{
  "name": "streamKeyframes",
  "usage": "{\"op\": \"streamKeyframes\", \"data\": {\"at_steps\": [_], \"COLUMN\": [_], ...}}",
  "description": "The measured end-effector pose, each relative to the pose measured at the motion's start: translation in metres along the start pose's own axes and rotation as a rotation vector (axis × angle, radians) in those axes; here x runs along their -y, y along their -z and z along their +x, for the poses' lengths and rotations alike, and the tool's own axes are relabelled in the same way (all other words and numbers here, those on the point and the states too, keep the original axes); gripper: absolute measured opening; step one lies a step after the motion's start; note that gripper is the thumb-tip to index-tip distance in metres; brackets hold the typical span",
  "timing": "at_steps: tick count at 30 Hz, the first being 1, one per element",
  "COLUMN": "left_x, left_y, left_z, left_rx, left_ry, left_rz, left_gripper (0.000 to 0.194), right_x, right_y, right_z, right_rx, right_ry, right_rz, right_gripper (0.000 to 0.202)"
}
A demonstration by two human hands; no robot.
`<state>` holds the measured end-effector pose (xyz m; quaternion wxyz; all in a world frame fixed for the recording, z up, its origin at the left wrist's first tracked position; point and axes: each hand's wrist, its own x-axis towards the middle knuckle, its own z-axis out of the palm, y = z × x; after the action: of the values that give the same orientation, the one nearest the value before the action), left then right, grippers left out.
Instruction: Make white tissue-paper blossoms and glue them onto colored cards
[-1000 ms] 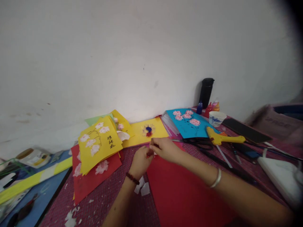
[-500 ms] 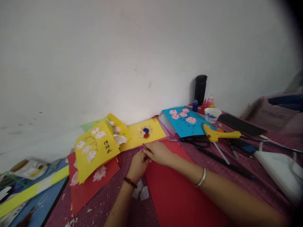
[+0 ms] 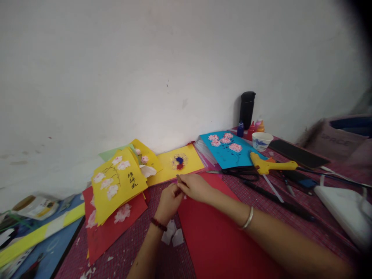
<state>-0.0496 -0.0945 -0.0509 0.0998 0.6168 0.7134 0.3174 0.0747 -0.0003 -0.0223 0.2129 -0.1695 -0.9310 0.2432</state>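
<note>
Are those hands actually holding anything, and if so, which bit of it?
It cannot be told: the left hand and right hand meet with fingers pinched together beside the red paper's far end, hiding whatever might be between them.

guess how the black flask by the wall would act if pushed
The black flask stands tall and narrow, so a push near its top would probably tip it. Its sides look rounded, so it may roll once down.
</note>
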Motion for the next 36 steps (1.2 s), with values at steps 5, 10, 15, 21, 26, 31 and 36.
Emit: {"op": "streamKeyframes", "data": {"at_steps": [5, 10, 15, 21, 26, 31, 36], "left_x": [-0.001, 0.002, 0.003, 0.004, 0.005, 0.008, 0.01], "left_y": [-0.001, -0.002, -0.008, -0.015, -0.018, -0.019, -0.02], "left_z": [-0.001, -0.004, -0.007, -0.005, -0.004, -0.005, -0.005], "left_rx": [-0.036, 0.042, 0.052, 0.039, 0.016, 0.019, 0.03], "left_ry": [0.062, 0.135, 0.236, 0.253, 0.232, 0.21, 0.214], "left_rz": [0.011, 0.077, 0.183, 0.19, 0.161, 0.147, 0.148], "left_gripper": [0.02, 0.012, 0.021, 0.011, 0.011, 0.012, 0.011], "right_x": [-0.001, -0.003, -0.002, -0.002, -0.001, 0.001, 0.001], "right_y": [0.001, -0.001, -0.001, -0.002, -0.001, 0.002, 0.002], "right_z": [-0.001, -0.001, 0.0, 0.001, 0.001, -0.001, -0.001], "right_rx": [-0.017, -0.036, -0.057, -0.063, -0.056, -0.054, -0.051], "right_ry": [-0.008, -0.015, -0.033, -0.037, -0.051, -0.051, -0.048], "right_rz": [0.044, 0.076, 0.088, 0.084, 0.071, 0.061, 0.056], "right_gripper": [0.021, 0.017, 0.023, 0.025, 0.027, 0.023, 0.021]}}
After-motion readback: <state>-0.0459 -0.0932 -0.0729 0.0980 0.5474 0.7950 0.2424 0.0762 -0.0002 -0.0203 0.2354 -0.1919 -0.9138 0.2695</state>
